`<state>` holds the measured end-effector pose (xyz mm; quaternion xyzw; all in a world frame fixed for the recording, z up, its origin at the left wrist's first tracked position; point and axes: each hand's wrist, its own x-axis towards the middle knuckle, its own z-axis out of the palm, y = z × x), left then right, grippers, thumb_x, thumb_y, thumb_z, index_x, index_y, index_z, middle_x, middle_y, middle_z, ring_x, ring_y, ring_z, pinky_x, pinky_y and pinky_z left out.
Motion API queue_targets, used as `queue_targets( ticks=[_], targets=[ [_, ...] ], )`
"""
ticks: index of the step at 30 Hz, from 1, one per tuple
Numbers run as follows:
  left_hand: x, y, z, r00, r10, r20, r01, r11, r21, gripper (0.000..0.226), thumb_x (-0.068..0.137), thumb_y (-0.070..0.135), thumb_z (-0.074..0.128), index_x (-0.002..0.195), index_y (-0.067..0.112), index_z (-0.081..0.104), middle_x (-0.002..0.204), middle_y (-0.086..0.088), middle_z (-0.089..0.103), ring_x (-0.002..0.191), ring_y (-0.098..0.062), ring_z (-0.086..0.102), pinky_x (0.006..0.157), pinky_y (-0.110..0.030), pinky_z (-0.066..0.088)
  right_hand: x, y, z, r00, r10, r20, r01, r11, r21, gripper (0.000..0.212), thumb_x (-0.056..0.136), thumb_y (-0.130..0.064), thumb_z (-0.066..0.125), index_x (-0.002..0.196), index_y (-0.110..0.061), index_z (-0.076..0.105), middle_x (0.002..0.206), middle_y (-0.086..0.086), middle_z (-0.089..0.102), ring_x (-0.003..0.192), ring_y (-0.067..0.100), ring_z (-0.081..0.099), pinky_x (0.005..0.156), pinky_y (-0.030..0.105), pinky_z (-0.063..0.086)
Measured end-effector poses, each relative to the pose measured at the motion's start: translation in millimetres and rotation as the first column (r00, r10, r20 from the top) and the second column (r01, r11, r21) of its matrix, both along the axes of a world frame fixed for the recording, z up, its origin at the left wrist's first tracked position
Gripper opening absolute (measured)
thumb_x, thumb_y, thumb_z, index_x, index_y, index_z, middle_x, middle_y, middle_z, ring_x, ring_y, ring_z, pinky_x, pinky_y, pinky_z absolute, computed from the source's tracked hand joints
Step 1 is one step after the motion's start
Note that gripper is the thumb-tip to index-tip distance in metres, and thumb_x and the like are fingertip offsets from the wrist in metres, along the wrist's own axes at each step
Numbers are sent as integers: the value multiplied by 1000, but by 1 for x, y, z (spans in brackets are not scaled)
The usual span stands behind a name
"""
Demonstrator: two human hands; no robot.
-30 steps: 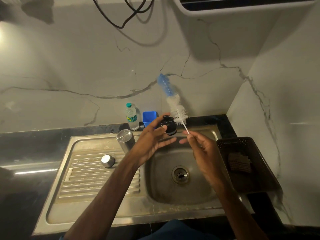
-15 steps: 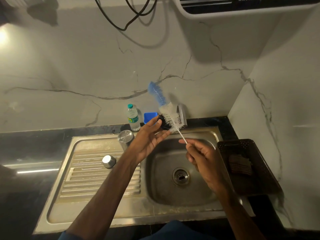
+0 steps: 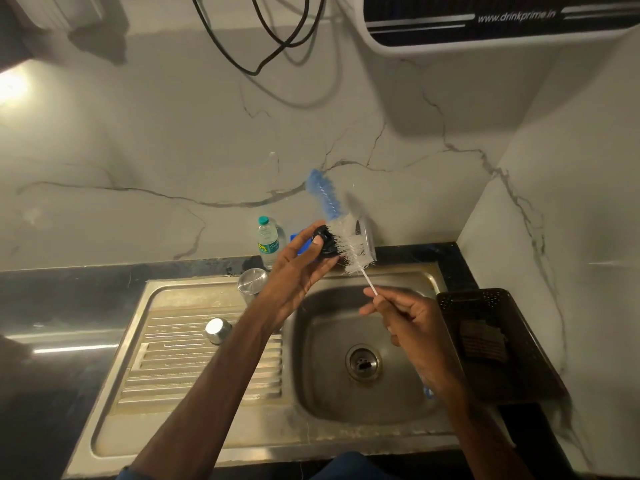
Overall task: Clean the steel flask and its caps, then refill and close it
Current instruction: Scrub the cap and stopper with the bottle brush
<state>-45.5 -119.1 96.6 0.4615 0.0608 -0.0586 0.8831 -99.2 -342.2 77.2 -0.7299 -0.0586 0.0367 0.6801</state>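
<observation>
Grey marble walls meet behind a steel sink (image 3: pixel 207 448) set in a black worktop (image 3: pixel 69 299). I see my left hand (image 3: pixel 294 271) held up over the sink, its grip clamped on the black cap (image 3: pixel 325 242). My right hand (image 3: pixel 408 323) has its grip pinched tight on the thin white stick of the bottle brush (image 3: pixel 349 244), and the white bristles touch the cap.

The steel flask (image 3: pixel 252 282) stands upright and open at the back of the sink's ribbed side. The steel cap (image 3: pixel 218 330) sits on the ribs near it.

I think we are in the washing part, with one cap being scrubbed. I cannot tell if the flask or the steel cap is clean yet. Filling the flask and closing it are left to do.

White letters on the water machine (image 3: pixel 502 29) up high read "www.drinkprime.in". The small water bottle (image 3: pixel 267 242) by the wall has a green and yellow label, but its words are too small to read.
</observation>
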Motion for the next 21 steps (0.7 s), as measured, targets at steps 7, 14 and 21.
queue_targets(
  ticks=[7, 14, 21],
  targets=[
    [9, 1, 1, 994, 108, 8, -108, 994, 19, 41, 100, 10, 60, 141, 14, 59, 132, -12, 71, 119, -27, 70, 88, -32, 63, 0, -3, 0, 1000, -1, 19, 1, 1000, -17, 24, 100, -10, 64, 120, -14, 75, 81, 8, 76, 49, 11, 40, 46, 15, 33],
    [16, 4, 0, 986, 168, -13, -168, 986, 18, 37, 101, 9, 60, 137, 15, 62, 135, -15, 67, 112, -26, 73, 81, -30, 64, -4, -4, 0, 998, -18, 60, 20, 999, -40, 20, 99, -3, 63, 113, -8, 77, 69, 5, 71, 45, 0, 49, 49, 9, 38],
    [13, 2, 3, 997, 24, 69, -39, 971, 234, 38, 94, 16, 66, 131, 25, 64, 127, -4, 74, 120, -28, 70, 87, -31, 62, 3, -5, -3, 992, -79, 103, 84, 995, -50, 19, 98, -3, 64, 113, -5, 77, 68, 5, 71, 45, -1, 51, 51, 7, 39]
  ],
)
